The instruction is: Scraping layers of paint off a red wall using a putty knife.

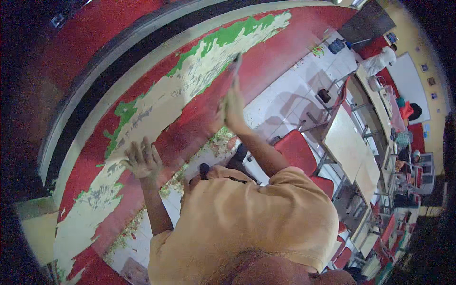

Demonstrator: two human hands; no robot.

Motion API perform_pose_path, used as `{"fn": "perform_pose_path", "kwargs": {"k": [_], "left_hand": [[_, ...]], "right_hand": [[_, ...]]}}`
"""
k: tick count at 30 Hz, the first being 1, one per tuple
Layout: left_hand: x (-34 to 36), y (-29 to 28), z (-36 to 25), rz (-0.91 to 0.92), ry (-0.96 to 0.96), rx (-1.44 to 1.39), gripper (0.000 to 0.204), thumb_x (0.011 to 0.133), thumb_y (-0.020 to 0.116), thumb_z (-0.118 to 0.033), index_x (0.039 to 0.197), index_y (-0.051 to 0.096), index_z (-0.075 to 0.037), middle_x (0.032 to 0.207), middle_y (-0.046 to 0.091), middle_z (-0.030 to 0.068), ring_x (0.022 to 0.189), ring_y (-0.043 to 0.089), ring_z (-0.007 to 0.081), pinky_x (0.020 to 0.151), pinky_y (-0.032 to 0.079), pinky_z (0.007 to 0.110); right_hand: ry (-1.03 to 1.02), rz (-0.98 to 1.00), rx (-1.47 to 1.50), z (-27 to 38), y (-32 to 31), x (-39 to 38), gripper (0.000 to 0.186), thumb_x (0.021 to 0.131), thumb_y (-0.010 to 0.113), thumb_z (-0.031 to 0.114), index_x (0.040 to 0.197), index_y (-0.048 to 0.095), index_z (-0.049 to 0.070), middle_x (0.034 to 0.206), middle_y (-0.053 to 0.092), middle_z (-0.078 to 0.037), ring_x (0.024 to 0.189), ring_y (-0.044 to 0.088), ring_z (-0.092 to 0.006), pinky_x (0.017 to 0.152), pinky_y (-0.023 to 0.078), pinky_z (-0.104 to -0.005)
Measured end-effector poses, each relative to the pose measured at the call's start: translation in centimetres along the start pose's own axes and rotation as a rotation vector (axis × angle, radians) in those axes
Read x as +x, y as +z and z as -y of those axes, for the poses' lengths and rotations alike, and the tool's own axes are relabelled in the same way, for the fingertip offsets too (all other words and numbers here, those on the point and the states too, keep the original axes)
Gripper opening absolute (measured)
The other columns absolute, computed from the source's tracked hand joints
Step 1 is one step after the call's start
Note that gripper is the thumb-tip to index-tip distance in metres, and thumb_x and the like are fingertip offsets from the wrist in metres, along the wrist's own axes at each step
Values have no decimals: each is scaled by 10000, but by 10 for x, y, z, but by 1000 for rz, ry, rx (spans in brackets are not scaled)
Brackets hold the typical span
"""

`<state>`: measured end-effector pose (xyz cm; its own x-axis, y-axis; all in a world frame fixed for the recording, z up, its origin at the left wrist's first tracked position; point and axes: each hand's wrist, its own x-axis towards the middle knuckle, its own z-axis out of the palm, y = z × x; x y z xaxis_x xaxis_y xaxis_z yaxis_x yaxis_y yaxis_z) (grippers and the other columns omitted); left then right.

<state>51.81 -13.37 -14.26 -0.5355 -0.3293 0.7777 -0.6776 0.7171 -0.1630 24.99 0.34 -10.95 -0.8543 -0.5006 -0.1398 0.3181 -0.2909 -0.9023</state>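
My left hand [145,159] is spread with its fingers apart against a bare pale patch on the red wall [80,161], where paint is stripped in a long band with green ragged edges [213,38]. Higher and to the right, my right hand [230,109] grips a narrow scraping tool [235,66], whose dark tip is at the lower edge of the stripped band; whether it touches the wall is unclear. The hand and tool are slightly blurred.
Paint flakes [218,142] litter the white tiled floor [280,85] along the wall's foot. Red chairs [294,147] and pale desks [351,152] stand to my right. A person in white [380,61] is farther back near a whiteboard [411,85]. A blue container [336,46] sits beyond.
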Motion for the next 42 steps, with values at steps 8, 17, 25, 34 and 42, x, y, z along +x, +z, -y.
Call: {"fn": "perform_pose_path", "kwargs": {"k": [8,17,25,34,42], "left_hand": [[-14,-15,10,200,-2,-34,385,833,552,-287,1209,542,-204,1326,412,116,1235,350,384,1006,201,581],[-22,-38,52,-128,-378,11,601,873,476,-350,1334,322,2,1404,188,282,1313,147,442,1045,118,574],[-188,39,105,-282,-853,150,730,856,458,-405,1374,188,32,1430,70,290,1322,86,448,1066,85,550],[-303,-84,10,3,-1166,404,652,843,464,-352,1330,251,26,1298,204,257,1208,211,417,990,179,522],[-307,-43,42,257,-1407,398,578,831,471,-300,1286,313,21,1166,338,224,1093,337,386,915,272,494]], "right_hand": [[-89,264,-259,-22,20,-67,513,940,353,226,1403,210,60,554,394,35,440,411,-75,405,366,-217],[-252,86,-48,11,-3,-3,519,939,350,193,1389,186,-5,605,421,6,510,445,-65,455,401,-214],[-537,854,-1095,-94,-34,-97,278,867,486,170,1051,514,-37,678,507,-150,503,469,-273,513,401,-412],[-342,292,-377,-41,-13,-45,297,941,407,305,990,499,27,703,533,-77,476,459,-125,470,403,-253],[-122,497,-415,-127,-67,-43,249,896,498,280,839,472,39,652,498,-50,539,456,-131,493,405,-277]]}}
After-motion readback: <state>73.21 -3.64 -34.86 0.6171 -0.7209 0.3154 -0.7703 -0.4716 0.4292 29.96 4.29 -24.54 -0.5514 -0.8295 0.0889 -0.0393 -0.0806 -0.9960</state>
